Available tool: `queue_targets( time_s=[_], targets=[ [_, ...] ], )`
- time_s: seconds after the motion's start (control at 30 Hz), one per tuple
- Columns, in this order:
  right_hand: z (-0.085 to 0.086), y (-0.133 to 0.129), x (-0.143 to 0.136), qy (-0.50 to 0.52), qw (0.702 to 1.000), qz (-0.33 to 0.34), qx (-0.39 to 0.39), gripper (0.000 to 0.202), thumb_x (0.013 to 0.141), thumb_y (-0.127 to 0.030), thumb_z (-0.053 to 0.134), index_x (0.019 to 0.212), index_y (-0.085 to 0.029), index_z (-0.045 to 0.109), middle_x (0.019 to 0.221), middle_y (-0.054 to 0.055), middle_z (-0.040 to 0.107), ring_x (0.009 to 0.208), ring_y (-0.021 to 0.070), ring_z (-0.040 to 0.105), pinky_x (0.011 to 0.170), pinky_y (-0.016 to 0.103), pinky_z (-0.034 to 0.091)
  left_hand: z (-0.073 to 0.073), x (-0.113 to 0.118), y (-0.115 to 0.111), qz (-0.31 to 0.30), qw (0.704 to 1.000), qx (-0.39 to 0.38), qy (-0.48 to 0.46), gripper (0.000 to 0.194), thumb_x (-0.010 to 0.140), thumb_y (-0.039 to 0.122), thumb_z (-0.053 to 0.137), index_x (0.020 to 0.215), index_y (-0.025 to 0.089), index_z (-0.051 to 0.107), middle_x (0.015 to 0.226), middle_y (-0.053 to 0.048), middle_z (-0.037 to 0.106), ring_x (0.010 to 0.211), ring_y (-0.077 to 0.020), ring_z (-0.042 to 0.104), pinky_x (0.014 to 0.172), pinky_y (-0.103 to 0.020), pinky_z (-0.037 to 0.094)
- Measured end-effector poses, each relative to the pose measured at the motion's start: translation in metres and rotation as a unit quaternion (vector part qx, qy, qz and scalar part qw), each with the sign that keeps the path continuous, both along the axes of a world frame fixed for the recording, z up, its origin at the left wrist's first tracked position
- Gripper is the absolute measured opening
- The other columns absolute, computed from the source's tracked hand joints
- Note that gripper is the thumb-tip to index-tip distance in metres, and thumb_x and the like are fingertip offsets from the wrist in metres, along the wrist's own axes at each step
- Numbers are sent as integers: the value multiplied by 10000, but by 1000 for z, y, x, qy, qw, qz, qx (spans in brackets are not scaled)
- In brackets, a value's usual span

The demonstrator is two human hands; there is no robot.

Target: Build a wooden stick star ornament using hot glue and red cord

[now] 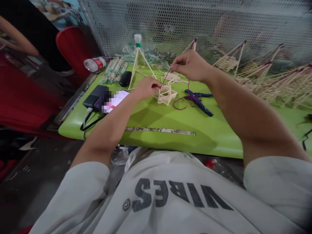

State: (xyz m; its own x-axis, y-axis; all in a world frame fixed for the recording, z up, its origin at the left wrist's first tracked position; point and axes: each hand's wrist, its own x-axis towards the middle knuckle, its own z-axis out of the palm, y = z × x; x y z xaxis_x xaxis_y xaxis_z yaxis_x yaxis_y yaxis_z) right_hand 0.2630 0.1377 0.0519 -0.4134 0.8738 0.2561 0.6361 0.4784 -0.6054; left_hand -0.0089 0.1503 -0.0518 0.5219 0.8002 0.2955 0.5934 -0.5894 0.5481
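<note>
A small star-shaped stack of thin wooden sticks [167,95] rests on the green table. At its upper left corner, my left hand [147,87] is closed, fingertips pinching the star where a dark red thread [166,77] meets it. Up and to the right, my right hand [191,66] pinches that thread and holds it taut. More of the thread lies looped on the table and around a dark blue tool with long arms [198,101], right of the star. Loose sticks [174,78] lie just behind it.
Left stand a stick pyramid frame [133,70], a phone [119,99], a black power bank [95,97] with cable, and bundled sticks [114,71]. Finished stick-and-thread pieces [268,76] crowd the right. A patterned strip [161,130] lies in front. Another person's arm [20,37] shows far left.
</note>
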Motion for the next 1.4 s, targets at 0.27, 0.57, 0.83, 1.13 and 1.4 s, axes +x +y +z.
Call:
queue_targets(
  time_s=[0.27, 0.57, 0.83, 1.13, 1.4],
  targets=[
    [-4, 16, 6, -35, 998, 56, -7, 172, 1166, -130, 820, 1008, -146, 888, 529, -168, 499, 611, 66, 338, 661, 378, 246, -5, -1, 17, -29, 998, 13, 47, 259, 998, 186, 779, 1109, 273, 995, 1111, -79, 874, 976, -261, 755, 1054, -444, 620],
    [30, 9, -21, -51, 998, -18, -14, 206, 1155, -10, 778, 1039, -126, 903, 543, -178, 546, 600, 33, 391, 605, 304, 294, -4, -5, 26, -50, 996, 63, 31, 122, 994, 213, 830, 1033, 237, 943, 1325, -167, 745, 1395, -392, 685, 1338, -595, 548],
    [77, 51, -71, -105, 992, -9, 63, 112, 1109, -127, 879, 1152, -61, 959, 586, -117, 605, 639, 51, 458, 600, 259, 330, 2, -51, 49, 173, 982, 67, -42, 130, 1098, 289, 786, 1085, 275, 915, 1399, -153, 799, 1399, -377, 722, 1307, -565, 578],
    [76, 113, -137, -269, 951, -31, 151, 319, 1110, -293, 922, 1348, -85, 968, 1262, 160, 949, 1063, 204, 784, 1081, 374, 606, 3, -41, 22, 309, 948, 13, 75, 310, 1126, 170, 638, 1179, 207, 942, 1195, -165, 914, 1249, -322, 846, 1149, -400, 632],
    [70, 119, -158, -302, 937, -57, 167, 298, 1102, -281, 940, 1352, -121, 970, 1301, 164, 947, 1289, 321, 881, 1208, 495, 664, 0, -38, 26, 283, 956, 3, 77, 352, 1160, 171, 588, 1134, 198, 938, 1176, -180, 896, 1218, -333, 851, 1143, -423, 666]
  ],
)
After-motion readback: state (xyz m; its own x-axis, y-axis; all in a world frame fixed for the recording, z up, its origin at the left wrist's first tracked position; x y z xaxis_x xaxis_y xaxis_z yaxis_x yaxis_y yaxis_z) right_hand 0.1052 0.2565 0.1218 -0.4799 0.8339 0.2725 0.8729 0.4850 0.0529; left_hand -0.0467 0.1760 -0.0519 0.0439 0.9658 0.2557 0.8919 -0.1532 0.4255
